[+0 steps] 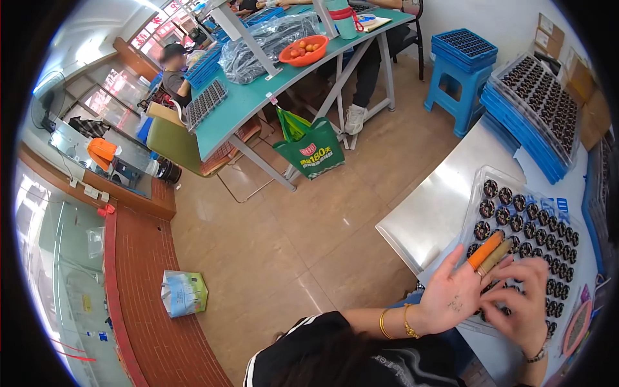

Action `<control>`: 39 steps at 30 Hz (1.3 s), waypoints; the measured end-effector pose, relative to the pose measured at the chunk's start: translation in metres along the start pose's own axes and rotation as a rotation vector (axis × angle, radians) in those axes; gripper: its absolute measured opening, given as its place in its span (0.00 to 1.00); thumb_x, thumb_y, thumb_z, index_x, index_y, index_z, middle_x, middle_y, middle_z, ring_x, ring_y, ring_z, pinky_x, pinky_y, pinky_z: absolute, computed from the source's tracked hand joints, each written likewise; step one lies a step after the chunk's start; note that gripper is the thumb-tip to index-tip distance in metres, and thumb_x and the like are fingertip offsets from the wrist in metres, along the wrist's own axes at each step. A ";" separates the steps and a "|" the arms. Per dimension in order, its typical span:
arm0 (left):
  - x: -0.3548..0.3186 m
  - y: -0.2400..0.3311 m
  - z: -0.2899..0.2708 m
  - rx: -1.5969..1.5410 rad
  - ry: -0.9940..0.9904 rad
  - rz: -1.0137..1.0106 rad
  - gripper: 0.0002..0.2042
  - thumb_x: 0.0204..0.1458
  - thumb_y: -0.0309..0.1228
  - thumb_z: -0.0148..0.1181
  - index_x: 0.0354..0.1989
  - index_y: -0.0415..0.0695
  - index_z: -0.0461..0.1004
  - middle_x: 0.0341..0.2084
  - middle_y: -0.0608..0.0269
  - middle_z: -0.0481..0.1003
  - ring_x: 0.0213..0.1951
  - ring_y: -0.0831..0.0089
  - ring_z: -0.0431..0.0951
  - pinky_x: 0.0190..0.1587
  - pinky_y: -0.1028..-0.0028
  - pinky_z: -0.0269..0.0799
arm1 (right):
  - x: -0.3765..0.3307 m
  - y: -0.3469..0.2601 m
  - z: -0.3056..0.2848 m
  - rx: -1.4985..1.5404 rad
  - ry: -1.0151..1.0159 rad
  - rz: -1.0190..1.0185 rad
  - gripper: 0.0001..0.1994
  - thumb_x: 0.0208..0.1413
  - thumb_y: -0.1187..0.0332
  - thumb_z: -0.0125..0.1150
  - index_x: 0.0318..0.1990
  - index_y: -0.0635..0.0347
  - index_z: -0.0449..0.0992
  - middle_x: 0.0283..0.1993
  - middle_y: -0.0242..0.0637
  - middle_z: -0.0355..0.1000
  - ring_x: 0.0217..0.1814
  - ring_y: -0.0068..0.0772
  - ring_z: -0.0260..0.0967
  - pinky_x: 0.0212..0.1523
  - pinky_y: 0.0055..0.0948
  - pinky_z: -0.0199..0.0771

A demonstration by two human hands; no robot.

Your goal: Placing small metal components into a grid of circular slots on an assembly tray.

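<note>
My left hand point(455, 291) is turned palm up over a clear plastic tray point(478, 183), its fingers stretched out. Two of them wear finger covers, an orange one point(485, 251) and an olive one point(496, 256). Nothing lies on the palm. Close beside its edge, my right hand point(525, 302) hovers above the same tray with bent, parted fingers. Its fingertips come up against the left hand, and I see nothing held in them. Round black parts with pale markings point(516, 223) sit in rows in the tray, partly covered by both hands.
Stacked blue trays point(535, 151) with more round parts stand at the far right, beyond a metal sheet point(432, 216). A blue stool point(456, 97) holds another stack. Across the aisle is a green table point(242, 119) with an orange basket point(303, 57); people sit around it.
</note>
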State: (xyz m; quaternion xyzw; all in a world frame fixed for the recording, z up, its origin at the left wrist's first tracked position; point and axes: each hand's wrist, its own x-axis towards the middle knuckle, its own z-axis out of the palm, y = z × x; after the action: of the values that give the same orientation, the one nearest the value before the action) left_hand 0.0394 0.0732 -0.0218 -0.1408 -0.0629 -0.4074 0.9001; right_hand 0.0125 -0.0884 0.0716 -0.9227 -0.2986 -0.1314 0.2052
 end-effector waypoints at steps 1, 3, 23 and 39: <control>0.002 -0.001 0.005 -0.019 0.057 0.012 0.32 0.66 0.53 0.30 0.75 0.51 0.43 0.72 0.63 0.51 0.71 0.67 0.52 0.70 0.64 0.51 | 0.000 0.005 -0.006 -0.003 0.005 0.001 0.11 0.33 0.74 0.71 0.27 0.51 0.76 0.47 0.30 0.70 0.51 0.39 0.64 0.52 0.44 0.61; 0.003 -0.002 0.008 -0.034 0.113 0.021 0.32 0.66 0.53 0.30 0.75 0.51 0.43 0.72 0.66 0.51 0.72 0.69 0.51 0.71 0.64 0.48 | -0.004 0.020 -0.015 -0.119 0.097 0.144 0.11 0.32 0.76 0.69 0.26 0.55 0.75 0.47 0.35 0.68 0.53 0.41 0.64 0.54 0.44 0.61; 0.008 0.000 0.019 0.096 0.273 0.101 0.34 0.65 0.54 0.32 0.74 0.48 0.43 0.73 0.65 0.47 0.75 0.61 0.41 0.74 0.53 0.31 | -0.001 0.144 -0.010 -0.111 0.026 0.167 0.04 0.47 0.73 0.68 0.31 0.56 0.78 0.54 0.34 0.69 0.62 0.41 0.61 0.61 0.37 0.61; 0.005 -0.002 0.012 0.128 0.220 0.069 0.32 0.66 0.54 0.31 0.75 0.53 0.43 0.74 0.68 0.46 0.75 0.65 0.40 0.73 0.49 0.22 | -0.001 0.134 0.009 -0.182 0.020 0.060 0.05 0.44 0.72 0.70 0.31 0.55 0.81 0.51 0.31 0.72 0.58 0.40 0.64 0.59 0.38 0.64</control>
State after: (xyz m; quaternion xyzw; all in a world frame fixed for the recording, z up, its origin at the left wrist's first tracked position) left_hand 0.0414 0.0718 -0.0085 -0.0395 0.0151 -0.3845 0.9222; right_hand 0.0944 -0.1838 0.0231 -0.9448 -0.2554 -0.1611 0.1273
